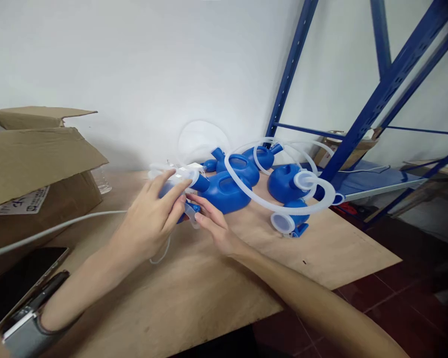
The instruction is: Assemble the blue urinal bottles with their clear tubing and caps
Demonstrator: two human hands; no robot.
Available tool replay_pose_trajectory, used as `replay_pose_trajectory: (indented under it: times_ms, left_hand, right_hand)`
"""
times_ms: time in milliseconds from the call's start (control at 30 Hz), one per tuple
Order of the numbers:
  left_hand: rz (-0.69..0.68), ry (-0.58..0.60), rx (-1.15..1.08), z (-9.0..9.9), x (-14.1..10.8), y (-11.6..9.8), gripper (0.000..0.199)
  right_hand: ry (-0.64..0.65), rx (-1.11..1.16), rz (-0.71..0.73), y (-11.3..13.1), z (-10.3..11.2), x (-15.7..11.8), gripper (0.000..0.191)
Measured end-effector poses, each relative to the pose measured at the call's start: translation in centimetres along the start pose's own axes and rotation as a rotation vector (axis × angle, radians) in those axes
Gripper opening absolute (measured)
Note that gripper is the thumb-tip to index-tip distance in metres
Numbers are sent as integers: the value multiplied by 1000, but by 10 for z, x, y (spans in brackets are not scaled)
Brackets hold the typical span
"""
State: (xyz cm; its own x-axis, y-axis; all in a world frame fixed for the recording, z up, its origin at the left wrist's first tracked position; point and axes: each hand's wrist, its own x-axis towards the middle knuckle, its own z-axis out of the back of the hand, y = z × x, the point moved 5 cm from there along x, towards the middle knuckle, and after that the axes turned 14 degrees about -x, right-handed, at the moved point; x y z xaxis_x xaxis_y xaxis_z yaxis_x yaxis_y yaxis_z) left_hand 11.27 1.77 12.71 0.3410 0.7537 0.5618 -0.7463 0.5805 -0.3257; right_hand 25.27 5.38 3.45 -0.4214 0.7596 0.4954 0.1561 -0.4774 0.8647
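My left hand (pixel 151 206) reaches over a translucent plastic piece and a blue fitting, fingers bent across them and thumb pressed to the near side. My right hand (pixel 218 228) pinches a translucent tab (pixel 191 215) on the blue fitting (pixel 196 207) between thumb and fingers. Both hands meet at this fitting, and my left fingers hide much of it. Right behind it lies a blue plastic jug (pixel 227 194) with a moulded handle and its neck toward my left hand. More blue jugs (pixel 242 169) rest farther back.
At right, a corrugated translucent hose (pixel 261 201) loops over a blue jug (pixel 281 184) and a blue cup-like fitting (pixel 282 223). An open cardboard box (pixel 70 189) stands left, above a dark flat device (pixel 26 283). A white cable (pixel 78 219) crosses there. Blue metal shelving (pixel 366 109) rises right.
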Motion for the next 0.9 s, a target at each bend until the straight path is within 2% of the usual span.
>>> replay_pose_trajectory:
  times_ms: [67, 200, 267, 367, 467, 600, 800, 900]
  left_hand:
    - [-115, 104, 3, 2, 8, -6, 52]
    - [-139, 340, -22, 3, 25, -4, 52]
    - [-195, 382, -21, 3, 29, -3, 46]
    - [-343, 363, 16, 3, 30, -4, 40]
    - [-404, 359, 77, 1, 27, -4, 38]
    - [-430, 316, 115, 0, 26, -7, 39]
    - [-416, 302, 129, -4, 28, -9, 35]
    - [-407, 245, 150, -4, 29, -11, 33]
  right_hand:
    - [-25, -22, -22, 1, 1, 2, 50]
    - [-87, -39, -10, -3, 6, 7, 43]
    - [-106, -22, -13, -8, 8, 8, 41]
    - [-113, 29, -34, -13, 9, 6, 41]
    - [-67, 65, -40, -9, 7, 5, 42]
    - [-39, 66, -56, -4, 6, 6, 40]
    - [-89, 81, -65, -12, 10, 8, 34]
    - [-106, 103, -80, -13, 11, 7, 35]
